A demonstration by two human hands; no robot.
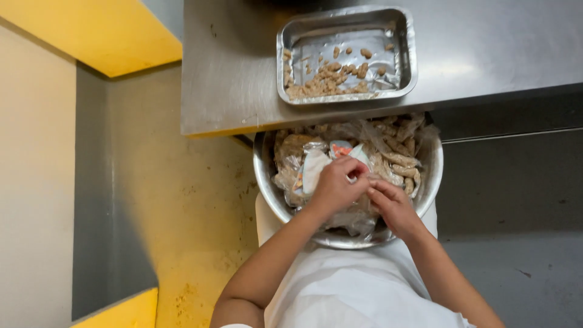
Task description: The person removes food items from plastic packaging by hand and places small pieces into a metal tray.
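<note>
Currently a clear plastic bag (340, 152) of pale brown pieces, lying in the metal bowl (267, 182) held near the body, is pinched by the left hand (335, 187) and the right hand (393, 206). If tugged hard, the thin film could be torn and pieces spilled over the rim, well short of the foil tray (404, 61) on the far counter (231, 73).

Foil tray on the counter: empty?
No, the foil tray holds a scatter of small tan pieces, mostly along its left and near side.

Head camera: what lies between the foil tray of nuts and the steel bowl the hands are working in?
In the head view, only a bare strip of steel counter separates the foil tray from the steel bowl, whose far rim tucks beneath the counter edge.
</note>
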